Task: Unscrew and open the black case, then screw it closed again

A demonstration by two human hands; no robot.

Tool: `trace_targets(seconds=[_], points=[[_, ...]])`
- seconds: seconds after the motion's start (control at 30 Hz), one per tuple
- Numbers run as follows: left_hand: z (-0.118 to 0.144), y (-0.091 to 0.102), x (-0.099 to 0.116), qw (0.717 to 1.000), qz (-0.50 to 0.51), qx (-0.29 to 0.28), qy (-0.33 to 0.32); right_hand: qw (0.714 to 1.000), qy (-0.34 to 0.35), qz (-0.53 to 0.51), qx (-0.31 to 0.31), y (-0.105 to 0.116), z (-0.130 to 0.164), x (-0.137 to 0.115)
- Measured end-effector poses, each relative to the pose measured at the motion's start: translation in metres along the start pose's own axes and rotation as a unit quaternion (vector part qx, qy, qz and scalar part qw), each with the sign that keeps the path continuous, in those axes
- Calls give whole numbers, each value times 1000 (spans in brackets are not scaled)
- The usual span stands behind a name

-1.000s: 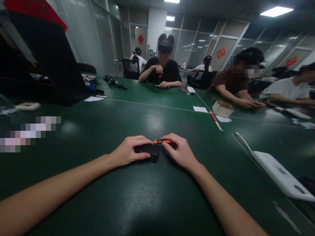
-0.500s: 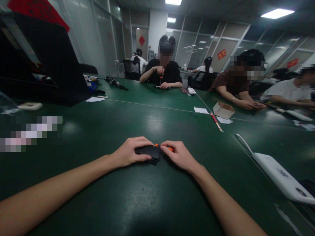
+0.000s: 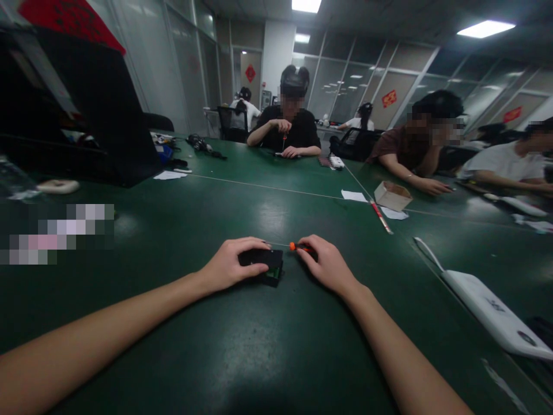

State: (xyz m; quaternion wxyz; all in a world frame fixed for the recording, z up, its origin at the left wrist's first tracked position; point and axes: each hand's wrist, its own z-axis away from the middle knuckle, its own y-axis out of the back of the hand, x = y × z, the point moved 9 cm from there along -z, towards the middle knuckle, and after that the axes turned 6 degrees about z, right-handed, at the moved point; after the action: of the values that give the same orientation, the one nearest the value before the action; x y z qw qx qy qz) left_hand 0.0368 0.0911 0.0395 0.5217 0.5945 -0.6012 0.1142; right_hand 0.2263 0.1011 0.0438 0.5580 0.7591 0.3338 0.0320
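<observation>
The left hand (image 3: 228,265) is pressing down on a small black device (image 3: 264,262), fingers curled over its near edge and pinning it flat on the green tabletop (image 3: 268,346); the right hand (image 3: 328,266) is closed around the orange handle of a small screwdriver (image 3: 298,247), whose thin shaft is lying almost level and pointing left over the device's far edge. Compared with half a second ago, the right hand is sitting a little further right and the orange handle is showing clear of the device instead of pressed up against its corner; the shaft is now visible as a fine line running toward the left fingertips; the device seems slightly turned, with a greenish edge, perhaps a circuit board, showing at its right end. My reading is that the tool is being drawn back or re-aimed rather than driven; whether its tip is touching anything is too fine to tell.

Around this, a white flat device (image 3: 488,311) is lying well apart to the right, near the tabletop's edge; further off, a red pen-like tool (image 3: 380,216) is resting beside a small cardboard box (image 3: 392,196) and some paper slips; a dark open case (image 3: 99,115) is standing at far left. Other people are sitting across the tabletop, one (image 3: 288,129) working with their own small tool, all well apart from these hands; nothing is lying between the two hands and the black device.
</observation>
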Motion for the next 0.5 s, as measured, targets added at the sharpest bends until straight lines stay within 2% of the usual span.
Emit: trace_targets(seconds=[0.1,0.2,0.3,0.4,0.47,0.5], points=[[-1,3,-10,996,69,24,56,999,-18,24,14,0,0,8],[-1,7,-25,974,183,74,108,998,-33,41,22,-1,1,17],[-1,8,-34,937,304,125,122,998,-28,45,23,2,-1,14],[-2,7,-43,879,421,164,153,999,-20,13,42,12,-3,-11],[0,6,-50,833,483,191,188,986,-24,-146,75,22,2,-42],[1,6,-52,814,505,204,202,964,-29,-257,62,20,7,-60]])
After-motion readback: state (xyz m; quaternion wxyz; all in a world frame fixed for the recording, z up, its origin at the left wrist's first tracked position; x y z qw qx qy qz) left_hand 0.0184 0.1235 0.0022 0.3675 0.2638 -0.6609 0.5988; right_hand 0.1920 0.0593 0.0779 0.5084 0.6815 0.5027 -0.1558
